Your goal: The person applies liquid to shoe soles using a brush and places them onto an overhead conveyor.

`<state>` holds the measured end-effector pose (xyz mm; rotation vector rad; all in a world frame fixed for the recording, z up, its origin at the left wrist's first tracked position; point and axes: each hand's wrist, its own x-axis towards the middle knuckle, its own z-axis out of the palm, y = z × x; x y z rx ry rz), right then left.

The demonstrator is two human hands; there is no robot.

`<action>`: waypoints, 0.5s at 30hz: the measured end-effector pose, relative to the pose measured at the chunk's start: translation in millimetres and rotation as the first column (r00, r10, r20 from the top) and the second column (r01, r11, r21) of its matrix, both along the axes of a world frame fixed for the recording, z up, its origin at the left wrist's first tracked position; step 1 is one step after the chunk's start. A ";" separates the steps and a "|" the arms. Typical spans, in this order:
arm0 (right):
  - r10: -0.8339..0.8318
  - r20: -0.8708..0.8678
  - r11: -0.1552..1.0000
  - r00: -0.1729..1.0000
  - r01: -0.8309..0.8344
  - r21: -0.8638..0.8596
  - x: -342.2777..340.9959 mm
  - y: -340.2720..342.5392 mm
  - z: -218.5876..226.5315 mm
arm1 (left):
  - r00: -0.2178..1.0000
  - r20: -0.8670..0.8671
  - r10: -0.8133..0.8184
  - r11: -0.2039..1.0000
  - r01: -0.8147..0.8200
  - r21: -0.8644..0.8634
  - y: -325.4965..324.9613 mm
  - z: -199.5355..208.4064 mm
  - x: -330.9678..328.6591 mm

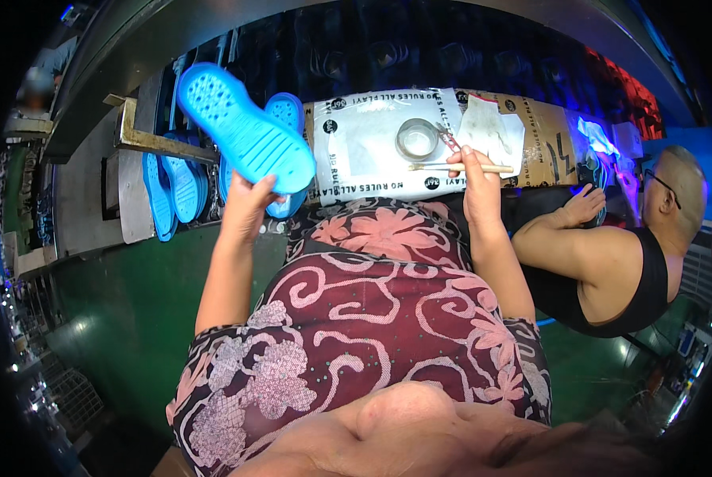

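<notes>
My left hand point(254, 197) grips a bright blue shoe sole point(248, 127) by its lower end, thumb on the grooved face, and holds it raised and tilted. One end of the sole has a patch of small holes. In my right hand point(473, 168) a thin brush with a pale wooden handle point(496, 168) lies across the fingers, its tip pointing left. Just above those fingers is a small red-handled tool point(449, 137); whether I touch it I cannot tell. A round clear container point(418, 139) stands beside it on the printed white sheet point(360, 163).
More blue soles point(185, 191) stand at the left, beside a metal bracket point(165, 143). A white cloth with a red edge point(483, 123) lies on brown cardboard point(543, 139). On the right, a seated person point(618, 270) reaches toward bluish-lit things on the bench.
</notes>
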<state>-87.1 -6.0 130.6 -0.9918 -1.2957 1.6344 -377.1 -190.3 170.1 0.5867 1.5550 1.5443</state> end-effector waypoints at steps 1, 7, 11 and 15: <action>0.033 -0.009 0.999 0.999 -0.032 0.020 -4.4 1.4 8.4 | 0.998 -0.047 0.038 0.999 -0.036 0.041 10.3 -1.0 12.0; 0.199 0.036 0.953 0.979 -0.202 0.224 -33.0 -14.1 44.1 | 0.924 -0.382 -0.021 0.991 0.068 0.111 43.1 -10.4 41.0; 0.194 0.193 0.774 0.962 -0.271 0.572 -44.1 -16.3 44.6 | 0.875 -0.483 -0.038 0.989 0.102 0.105 51.5 0.2 56.5; 0.182 0.251 0.687 0.951 -0.306 0.659 -45.8 -19.9 44.0 | 0.841 -0.538 -0.061 0.992 0.109 0.058 52.0 -2.3 62.1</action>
